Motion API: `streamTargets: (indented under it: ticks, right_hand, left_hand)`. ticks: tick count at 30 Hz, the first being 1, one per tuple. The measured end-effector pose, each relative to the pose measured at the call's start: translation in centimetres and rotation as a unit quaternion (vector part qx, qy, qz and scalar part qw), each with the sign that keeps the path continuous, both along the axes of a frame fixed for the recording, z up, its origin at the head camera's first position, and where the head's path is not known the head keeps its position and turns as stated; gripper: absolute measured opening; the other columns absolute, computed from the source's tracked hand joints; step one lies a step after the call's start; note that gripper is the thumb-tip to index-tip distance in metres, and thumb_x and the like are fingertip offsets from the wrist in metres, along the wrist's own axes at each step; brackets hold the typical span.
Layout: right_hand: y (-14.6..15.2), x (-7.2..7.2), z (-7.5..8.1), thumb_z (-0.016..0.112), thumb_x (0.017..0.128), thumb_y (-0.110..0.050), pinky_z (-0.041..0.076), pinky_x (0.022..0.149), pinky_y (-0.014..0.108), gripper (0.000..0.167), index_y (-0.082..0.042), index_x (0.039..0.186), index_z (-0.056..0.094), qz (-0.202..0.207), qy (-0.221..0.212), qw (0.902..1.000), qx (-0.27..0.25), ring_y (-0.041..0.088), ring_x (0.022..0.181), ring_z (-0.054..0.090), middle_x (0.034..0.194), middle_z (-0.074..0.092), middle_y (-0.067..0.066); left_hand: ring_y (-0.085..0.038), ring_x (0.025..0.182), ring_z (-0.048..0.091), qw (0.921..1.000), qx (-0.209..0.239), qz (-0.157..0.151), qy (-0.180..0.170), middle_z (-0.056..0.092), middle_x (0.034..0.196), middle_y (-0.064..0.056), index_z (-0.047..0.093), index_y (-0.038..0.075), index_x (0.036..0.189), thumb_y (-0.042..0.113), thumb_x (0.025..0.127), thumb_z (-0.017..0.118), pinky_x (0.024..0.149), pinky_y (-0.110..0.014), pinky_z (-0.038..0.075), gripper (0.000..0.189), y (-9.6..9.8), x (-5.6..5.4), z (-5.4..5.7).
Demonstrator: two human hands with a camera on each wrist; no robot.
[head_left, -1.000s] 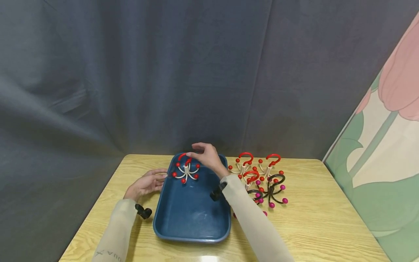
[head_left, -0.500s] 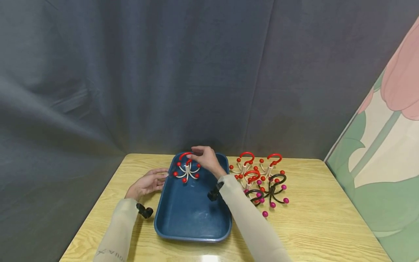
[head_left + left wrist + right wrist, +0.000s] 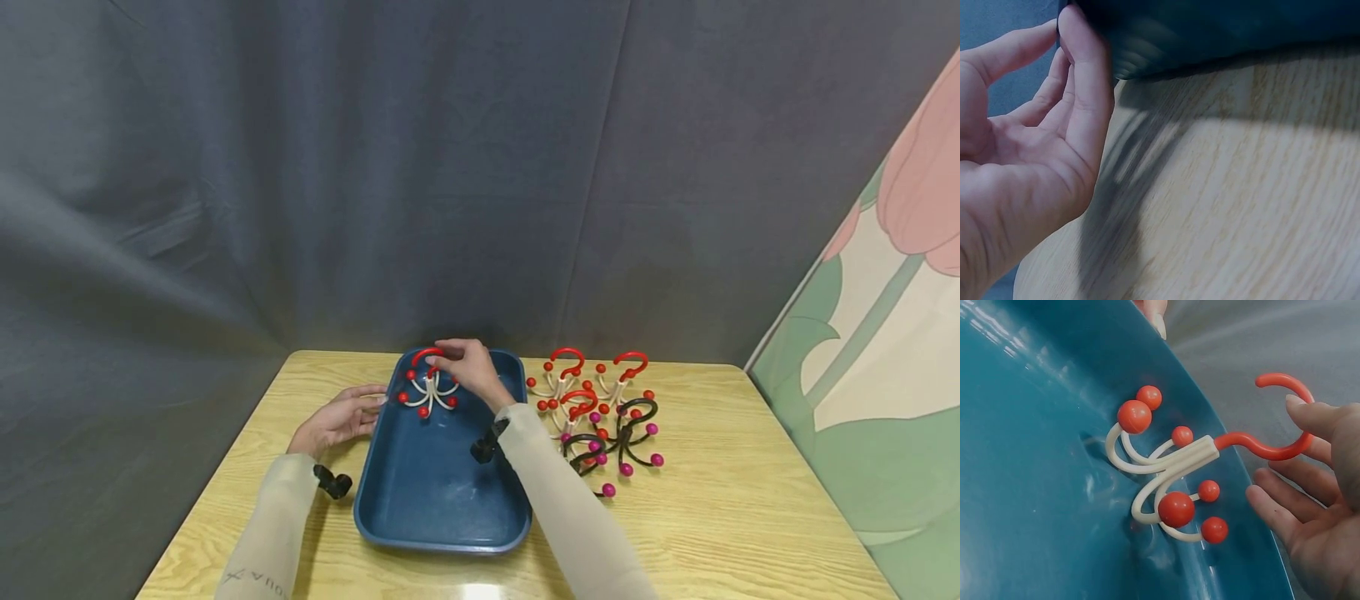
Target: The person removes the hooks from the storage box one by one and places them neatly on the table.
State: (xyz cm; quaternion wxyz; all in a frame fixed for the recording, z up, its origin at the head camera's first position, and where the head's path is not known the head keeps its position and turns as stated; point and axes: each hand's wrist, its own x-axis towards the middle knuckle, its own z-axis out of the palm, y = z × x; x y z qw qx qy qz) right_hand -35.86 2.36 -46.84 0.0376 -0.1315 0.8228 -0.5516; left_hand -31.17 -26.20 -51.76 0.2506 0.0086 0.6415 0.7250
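Observation:
A multi-arm hanging hook stands in the blue tray near its far end. It has a red hook, a white stem and curved white arms tipped with red balls. My right hand pinches its red hook between thumb and index finger, the other fingers loosely extended. At the tray's left side, my left hand holds the rim between thumb and index finger. In the left wrist view, the left hand's fingertips meet at the dark tray edge.
Right of the tray, several more hanging hooks sit on the wooden table: red-and-white ones behind, black ones with magenta balls in front. A dark curtain hangs behind; a flower-patterned cloth is at right.
My right wrist has shifted slightly left, with the hand still at the red hook. The hanging hook stays at the tray's far end. My left hand keeps its place on the rim.

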Motion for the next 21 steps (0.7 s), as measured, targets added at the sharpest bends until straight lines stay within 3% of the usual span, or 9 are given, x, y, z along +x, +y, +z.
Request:
streamTargets:
  ticks: [7,14,21]
  right_hand:
    - [-0.10,0.14,-0.10,0.078,0.096,-0.036,0.062,0.078,0.033,0.042,-0.019,0.135,0.073,0.007,0.011,0.9998,-0.014,0.026,0.105,0.072,0.125,0.077,0.006]
    - [-0.02,0.18,-0.10,0.078,0.096,-0.034,0.060,0.070,0.039,0.031,-0.022,0.125,0.078,0.009,0.010,0.9995,-0.027,0.020,0.075,0.064,0.110,0.078,0.005]
    - [0.04,0.13,-0.33,0.079,0.096,-0.035,0.061,0.077,0.053,0.029,-0.024,0.122,0.080,0.011,0.009,0.9996,-0.024,0.017,0.071,0.064,0.104,0.080,0.003]
  left_hand:
    - [-0.012,0.093,0.075,1.0000,0.001,-0.007,0.002,0.078,0.112,-0.001,0.033,-0.003,0.158,0.014,0.110,0.055,0.079,-0.025,0.063,0.055,-0.02,0.00,0.14]
    - [-0.012,0.092,0.075,1.0000,0.005,-0.008,0.001,0.078,0.111,-0.001,0.033,-0.002,0.158,0.014,0.110,0.054,0.079,-0.025,0.063,0.054,-0.02,-0.03,0.20]
    - [-0.012,0.091,0.075,0.9999,0.009,-0.008,0.001,0.078,0.110,-0.002,0.034,-0.004,0.157,0.014,0.110,0.055,0.078,-0.025,0.063,0.055,-0.03,0.05,0.24]
